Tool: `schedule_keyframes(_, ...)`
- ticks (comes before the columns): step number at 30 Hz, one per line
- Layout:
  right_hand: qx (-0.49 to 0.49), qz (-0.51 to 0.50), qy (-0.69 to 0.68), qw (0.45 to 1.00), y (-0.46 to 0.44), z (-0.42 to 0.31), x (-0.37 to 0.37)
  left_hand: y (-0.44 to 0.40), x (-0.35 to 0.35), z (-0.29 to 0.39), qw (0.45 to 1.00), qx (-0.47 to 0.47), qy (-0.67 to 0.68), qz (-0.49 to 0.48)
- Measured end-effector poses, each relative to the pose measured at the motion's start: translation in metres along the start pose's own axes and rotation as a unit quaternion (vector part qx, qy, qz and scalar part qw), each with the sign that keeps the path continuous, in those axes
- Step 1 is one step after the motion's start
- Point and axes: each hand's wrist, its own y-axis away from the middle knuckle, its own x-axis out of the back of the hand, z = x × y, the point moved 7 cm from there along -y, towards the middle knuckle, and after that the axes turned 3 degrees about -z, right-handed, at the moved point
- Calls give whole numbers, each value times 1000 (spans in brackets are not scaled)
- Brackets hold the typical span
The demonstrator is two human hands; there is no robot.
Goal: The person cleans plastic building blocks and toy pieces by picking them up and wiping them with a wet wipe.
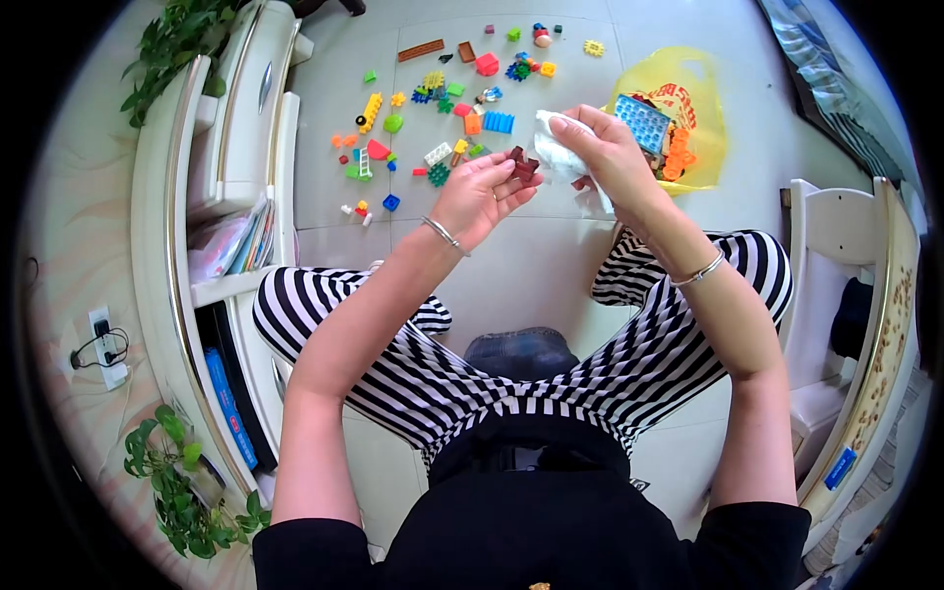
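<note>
Between the fingertips of my left hand [479, 200] is a small dark red-brown toy piece [523, 165]. My right hand [612, 155] grips a crumpled white cloth or tissue [558, 149], which hangs just right of the piece with a narrow gap between them. Beyond my hands, many colourful toy bricks lie spread on the tiled floor, among them a blue ridged piece [499, 122], a white brick [438, 154] and a yellow one [371, 111]. A yellow plastic bag [710, 118], right of my right hand, holds a light blue studded plate [642, 124] and orange pieces [678, 155].
A white cabinet [162, 256] with folders and books runs along the left, with green plants [177, 472] beside it. On the right stands a white chair-like piece of furniture [836, 218]. My striped trouser legs [364, 369] frame the floor below my hands.
</note>
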Motion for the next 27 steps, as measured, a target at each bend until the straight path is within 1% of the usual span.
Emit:
schedule_keyframes(2,13,20,-9,1000,-1,0,22,-16,-13,-8,1000,1,-9,10)
schedule_keyframes(5,17,65,-111,992,3,-1,59,-46,-48,-17,999,6,-34,-23)
schedule_keyframes(6,19,72,-113,991,3,2,72,-58,-57,-21,999,10,-39,-28)
schedule_keyframes(9,14,108,-271,956,5,24,106,-95,-87,-35,995,22,-57,-77)
schedule_keyframes(10,15,116,-273,955,3,32,116,-105,-93,-40,994,28,-60,-83)
schedule_keyframes(12,-10,150,-319,936,3,54,134,-119,-108,-50,991,48,-70,-101)
schedule_keyframes(13,-13,162,-330,930,5,60,139,-124,-112,-55,992,67,-56,-87)
schedule_keyframes(17,-4,188,-297,936,10,67,149,-137,-124,-58,995,54,-50,-70)
schedule_keyframes(18,-3,187,-298,936,12,66,147,-136,-129,-58,995,73,-20,-70)
schedule_keyframes(19,4,213,-272,938,15,62,149,-134,-134,-59,993,91,11,-68)
schedule_keyframes(20,11,237,-247,939,17,60,148,-131,-136,-58,994,89,9,-65)
schedule_keyframes(21,11,231,-250,940,17,61,144,-118,-144,-50,996,64,-32,-59)
schedule_keyframes(22,6,227,-203,953,17,61,142,-111,-146,-43,995,39,-74,-52)
schedule_keyframes(23,0,221,-155,963,16,61,138,-113,-135,-45,989,19,-130,-67)
schedule_keyframes(24,1,213,-157,964,15,61,132,-112,-124,-47,990,14,-130,-60)
schedule_keyframes(26,-29,163,-92,982,13,65,112,-106,-103,-47,984,-15,-172,-52)
schedule_keyframes(27,-30,141,-86,986,10,67,100,-100,-93,-47,991,-13,-122,-57)
